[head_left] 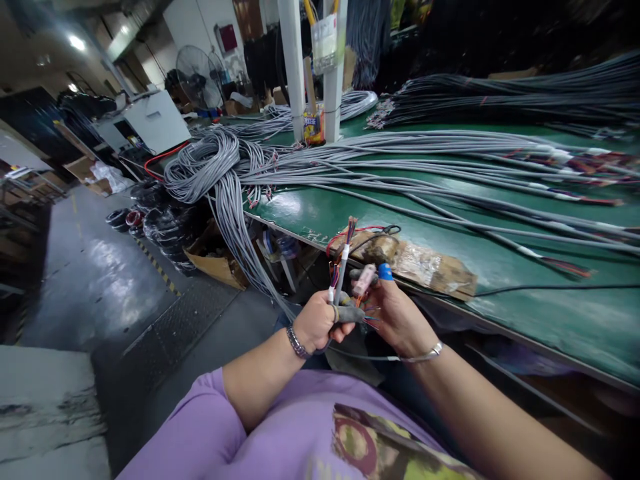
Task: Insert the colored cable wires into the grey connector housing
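Note:
My left hand (320, 320) is closed around several grey cables (344, 270), whose stripped ends with white sleeves point up past my fist. A dark grey cover wraps its thumb, which lies across the cables. Close beside it, my right hand (400, 317) curls its fingers by the coloured wires (359, 301), with orange strands running up to it. Blue wrapping (385, 271) covers one of its fingertips. A pinkish-white piece (364, 280) shows between the hands; I cannot tell whether it is a wrapped finger or a separate part.
Long grey cables (400, 180) with stripped ends stretch over the green table (300, 207). A coiled bundle (205, 167) hangs off its left edge. A taped wooden board (430, 267) lies at the front edge. A white post (293, 67) stands behind; an open carton (215, 260) is below.

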The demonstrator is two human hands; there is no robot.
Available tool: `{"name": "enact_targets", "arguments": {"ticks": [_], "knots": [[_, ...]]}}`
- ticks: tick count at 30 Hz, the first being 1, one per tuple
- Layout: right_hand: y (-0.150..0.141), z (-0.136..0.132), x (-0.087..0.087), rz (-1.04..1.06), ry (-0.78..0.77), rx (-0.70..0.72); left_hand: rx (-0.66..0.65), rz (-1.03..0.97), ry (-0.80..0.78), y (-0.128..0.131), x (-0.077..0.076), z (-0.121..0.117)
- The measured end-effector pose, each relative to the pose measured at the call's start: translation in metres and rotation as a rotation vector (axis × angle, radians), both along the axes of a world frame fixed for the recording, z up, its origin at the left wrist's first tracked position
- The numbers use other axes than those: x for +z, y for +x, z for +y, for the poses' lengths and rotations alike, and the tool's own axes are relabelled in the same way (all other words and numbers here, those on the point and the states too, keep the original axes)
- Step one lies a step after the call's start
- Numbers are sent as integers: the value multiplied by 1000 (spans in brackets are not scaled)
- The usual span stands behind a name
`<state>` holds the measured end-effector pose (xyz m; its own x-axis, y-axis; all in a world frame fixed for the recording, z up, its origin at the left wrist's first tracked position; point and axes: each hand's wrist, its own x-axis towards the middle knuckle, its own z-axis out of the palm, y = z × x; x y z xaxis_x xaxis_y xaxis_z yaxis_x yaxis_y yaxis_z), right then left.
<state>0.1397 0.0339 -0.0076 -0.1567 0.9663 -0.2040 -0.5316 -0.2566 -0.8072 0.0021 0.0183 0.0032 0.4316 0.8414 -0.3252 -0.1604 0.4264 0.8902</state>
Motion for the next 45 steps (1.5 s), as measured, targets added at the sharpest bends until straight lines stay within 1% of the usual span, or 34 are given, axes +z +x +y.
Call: {"name": "enact_targets", "arguments": {"ticks": [3,6,13,16,21,24,26,29,30,32,36,38,45], "knots": [[3,-2,2,138,-73,32,6,22,5,-1,3,-5],[4,-4,5,180,-88,57,20,34,18,-3,6,-11],[2,-8,8,133,-93,3,94,5,12,-3,6,-12],[1,-10,9,143,-92,-13,101,7,-2,-1,8,-10],[1,-10,11,83,-84,-36,101,-1,-13,0,11,-8],[1,-9,8,91,-75,-33,94,-26,-4,-1,10,-8],[1,-9,4,92,-71,-56,91,-37,-10,-2,9,-8],[0,-10,-4,4,-10,-142,93,-42,-21,-2,10,-8],[0,-10,-6,-33,12,-155,92,-45,-22,-1,10,-8],[0,-10,-8,-54,28,-136,91,-53,-23,-1,10,-8],[0,-4,-9,94,-35,-45,99,-53,-37,1,8,-6],[1,-1,-9,151,-58,-22,103,-46,-42,1,7,-5],[-1,0,-7,211,-99,-58,103,-13,-55,4,7,-5]]}}
